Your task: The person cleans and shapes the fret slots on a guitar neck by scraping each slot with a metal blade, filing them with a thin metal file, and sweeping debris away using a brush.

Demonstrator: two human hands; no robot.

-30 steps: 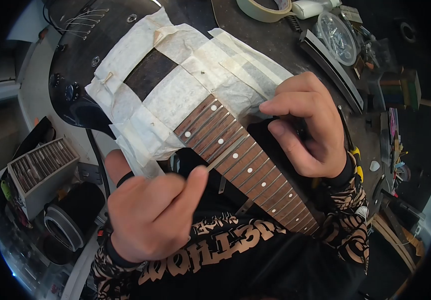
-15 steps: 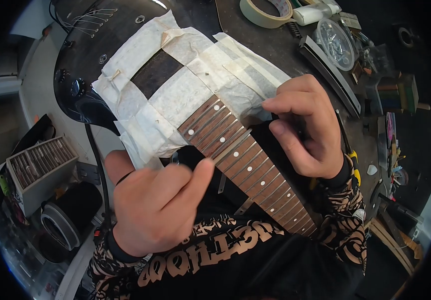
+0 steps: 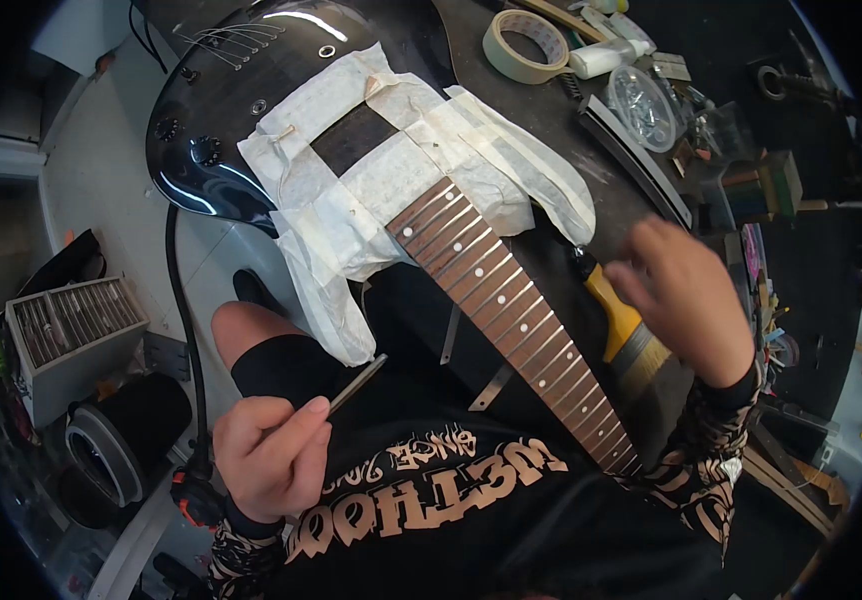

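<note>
My left hand (image 3: pixel 273 455) is closed around a narrow metal file (image 3: pixel 359 382), whose end sticks out beyond the fingertips, over my lap. My right hand (image 3: pixel 689 305) is smeared by motion above the bench, beside a brush (image 3: pixel 613 312) with a yellow handle and pale bristles; whether it touches the brush I cannot tell. Between the hands runs the guitar's fretboard (image 3: pixel 511 310), brown with metal frets and white dot inlays. Masking tape (image 3: pixel 391 170) covers much of the dark guitar body (image 3: pixel 251 75) around the end of the neck.
A roll of tape (image 3: pixel 499 50), a white bottle (image 3: pixel 606 58) and a round clear container (image 3: pixel 641 110) lie at the back right. A long dark bar (image 3: pixel 636 165) rests nearby. At the left are a box of slotted pieces (image 3: pixel 81 330) and a black cylinder (image 3: pixel 136 430).
Both hands have left the fretboard. My left hand has drawn back toward my lap with the file; my right hand has moved right, toward the brush. The view has shifted, showing more floor.
</note>
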